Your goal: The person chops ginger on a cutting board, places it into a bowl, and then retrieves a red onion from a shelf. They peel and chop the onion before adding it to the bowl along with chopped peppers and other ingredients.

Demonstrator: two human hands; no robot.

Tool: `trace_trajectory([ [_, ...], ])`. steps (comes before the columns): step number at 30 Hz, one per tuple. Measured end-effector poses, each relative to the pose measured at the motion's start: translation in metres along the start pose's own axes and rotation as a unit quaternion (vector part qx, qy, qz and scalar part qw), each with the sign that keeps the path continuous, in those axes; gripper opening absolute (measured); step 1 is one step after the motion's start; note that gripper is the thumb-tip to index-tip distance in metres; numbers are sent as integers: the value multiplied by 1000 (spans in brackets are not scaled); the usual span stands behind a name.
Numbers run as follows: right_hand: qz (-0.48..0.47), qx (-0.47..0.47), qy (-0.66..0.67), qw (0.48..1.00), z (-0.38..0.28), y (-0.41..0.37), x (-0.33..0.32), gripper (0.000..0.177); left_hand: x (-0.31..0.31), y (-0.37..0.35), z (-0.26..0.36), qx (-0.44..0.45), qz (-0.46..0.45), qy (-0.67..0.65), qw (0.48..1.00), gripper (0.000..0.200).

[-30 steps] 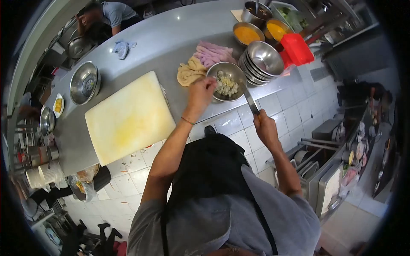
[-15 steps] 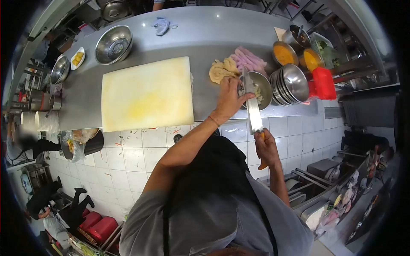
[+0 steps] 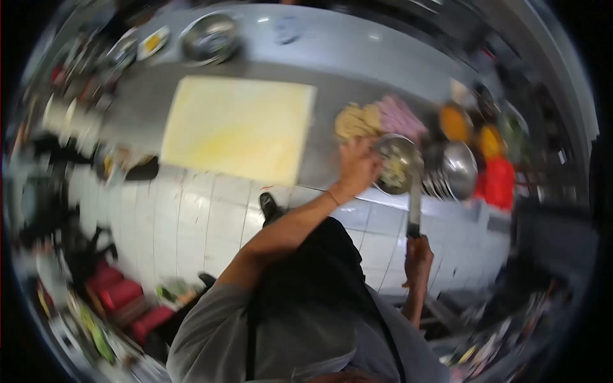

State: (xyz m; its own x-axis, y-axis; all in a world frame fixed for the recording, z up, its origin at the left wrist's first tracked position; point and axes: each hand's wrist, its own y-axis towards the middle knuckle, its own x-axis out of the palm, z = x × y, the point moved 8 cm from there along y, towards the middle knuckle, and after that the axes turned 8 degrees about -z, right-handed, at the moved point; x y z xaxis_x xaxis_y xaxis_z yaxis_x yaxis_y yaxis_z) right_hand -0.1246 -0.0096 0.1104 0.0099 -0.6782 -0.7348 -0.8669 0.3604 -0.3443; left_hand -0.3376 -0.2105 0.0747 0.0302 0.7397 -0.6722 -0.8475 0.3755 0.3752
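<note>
My right hand (image 3: 418,258) is wrapped around the handle of a broad-bladed knife (image 3: 414,207). Its blade points away from me, with the far end at the right side of a metal bowl (image 3: 388,186). Pale chopped pieces (image 3: 397,171) lie inside that bowl. At the bowl's left rim, my left hand (image 3: 359,165) grips the edge, its fingers somewhat blurred. Just beyond the left hand lie a crumpled tan cloth (image 3: 357,121) and a pink cloth (image 3: 400,117).
A large white cutting board (image 3: 239,124) with yellow stains lies on the steel table (image 3: 327,153) to the left. Stacked metal bowls (image 3: 460,169), a red container (image 3: 499,183) and containers of orange contents (image 3: 454,122) stand at right. Another metal bowl (image 3: 209,39) sits far left.
The knife has moved from across the bowl to its right side. My left hand has left the blade for the bowl's left rim. The whole view has shifted and blurred.
</note>
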Motion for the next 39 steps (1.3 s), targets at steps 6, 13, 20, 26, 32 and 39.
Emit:
trace_trajectory([
  [6, -86, -115, 27, 989, -68, 71, 37, 25, -97, -59, -4, -115, 102, -25, 988, 60],
  [13, -126, -351, -15, 928, -156, 101, 129, 42, -171, -195, -60, -267, 166, 45, 948, 62],
  [20, -74, -369, -168, 911, -243, 86, 217, 42, -193, -374, -152, -439, 194, 11, 877, 57],
  [26, 9, -301, -353, 886, -267, 95, 267, 40, -212, -546, -231, -562, 140, -12, 815, 45],
  [32, 89, -284, -456, 839, -322, 52, 272, 34, -194, -722, -277, -720, 85, -35, 687, 35],
  [39, -225, -434, -268, 830, -373, -91, 407, 28, -155, -796, -289, -755, 141, -112, 630, 34],
])
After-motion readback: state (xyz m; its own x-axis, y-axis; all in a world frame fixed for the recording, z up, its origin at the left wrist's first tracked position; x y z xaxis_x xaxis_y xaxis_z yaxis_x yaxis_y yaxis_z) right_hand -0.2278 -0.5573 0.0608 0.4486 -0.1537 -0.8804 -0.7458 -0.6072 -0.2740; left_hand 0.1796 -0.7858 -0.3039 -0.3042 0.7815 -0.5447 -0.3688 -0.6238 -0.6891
